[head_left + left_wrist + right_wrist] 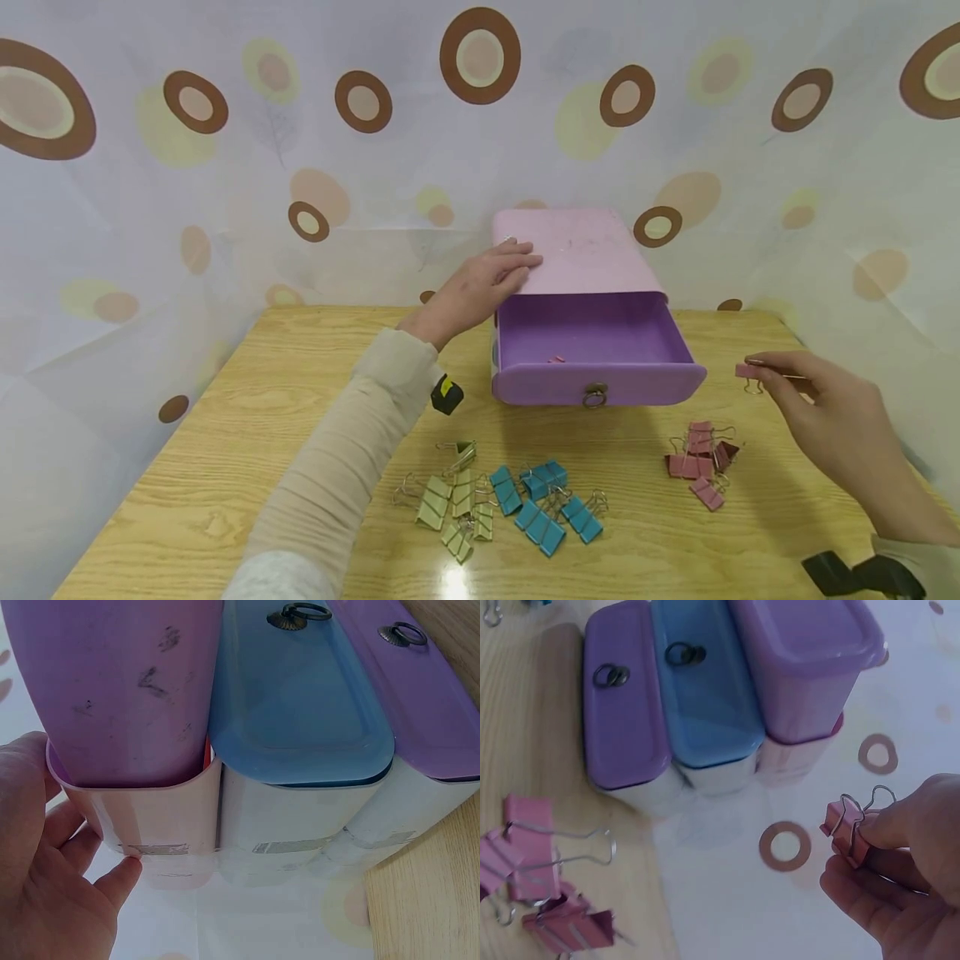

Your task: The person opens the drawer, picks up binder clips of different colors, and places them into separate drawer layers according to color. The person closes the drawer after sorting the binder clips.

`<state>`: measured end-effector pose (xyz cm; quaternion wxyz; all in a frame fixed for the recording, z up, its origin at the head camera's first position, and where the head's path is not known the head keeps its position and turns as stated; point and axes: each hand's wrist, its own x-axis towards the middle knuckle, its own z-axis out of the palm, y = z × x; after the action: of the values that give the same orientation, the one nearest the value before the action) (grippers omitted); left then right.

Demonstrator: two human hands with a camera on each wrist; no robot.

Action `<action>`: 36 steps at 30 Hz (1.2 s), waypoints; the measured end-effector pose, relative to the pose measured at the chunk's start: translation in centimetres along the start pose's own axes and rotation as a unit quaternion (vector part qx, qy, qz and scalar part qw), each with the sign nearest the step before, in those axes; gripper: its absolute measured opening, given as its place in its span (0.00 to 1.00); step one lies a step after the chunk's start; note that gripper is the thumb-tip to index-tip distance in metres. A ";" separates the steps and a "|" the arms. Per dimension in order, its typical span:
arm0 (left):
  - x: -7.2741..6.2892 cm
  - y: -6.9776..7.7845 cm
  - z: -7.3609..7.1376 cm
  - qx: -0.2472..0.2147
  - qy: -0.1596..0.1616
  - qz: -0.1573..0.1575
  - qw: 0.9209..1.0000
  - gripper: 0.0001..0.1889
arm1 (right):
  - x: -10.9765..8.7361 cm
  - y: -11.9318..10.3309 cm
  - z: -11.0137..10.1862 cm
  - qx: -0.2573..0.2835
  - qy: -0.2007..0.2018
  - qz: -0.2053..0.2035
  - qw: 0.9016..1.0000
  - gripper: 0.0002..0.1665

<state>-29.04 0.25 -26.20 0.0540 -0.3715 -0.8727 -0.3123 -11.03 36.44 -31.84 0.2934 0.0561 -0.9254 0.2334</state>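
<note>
My right hand [836, 408] pinches a pink binder clip [845, 831] between thumb and fingers, held in the air to the right of a small drawer cabinet [577, 250]. The cabinet's top drawer [600, 387], purple with a ring pull, is pulled out. Inside it, a small pink thing [556, 359] partly shows behind the front panel. My left hand [480, 283] rests on the left edge of the cabinet's pink top, its fingers lying over the edge. Below the right hand, several pink binder clips [690, 465] lie in a pile on the table.
Several yellow-green binder clips [433, 502] and several blue binder clips [540, 527] lie on the wooden table [300, 400] in front of the cabinet. A blue drawer [300, 690] and a lower purple drawer [626, 712] are closed. A patterned sheet [420, 167] hangs behind.
</note>
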 end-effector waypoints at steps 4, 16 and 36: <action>0.0 0.0 0.0 -0.002 0.000 -0.001 1.000 0.21 | 1.0 -1.3 -0.2 0.019 0.018 -0.021 0.999 0.10; -0.1 -0.1 0.0 -0.007 0.002 0.002 1.000 0.20 | 4.2 -6.0 -0.4 0.071 0.014 -0.045 0.996 0.10; 0.0 -0.2 0.1 -0.010 0.003 0.008 1.000 0.20 | 7.1 -11.7 2.3 0.085 -0.052 -0.110 0.989 0.08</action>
<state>-29.18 0.24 -26.38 0.0553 -0.3777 -0.8667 -0.3212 -15.23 25.30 -24.78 0.2629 0.1941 -0.9045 0.2742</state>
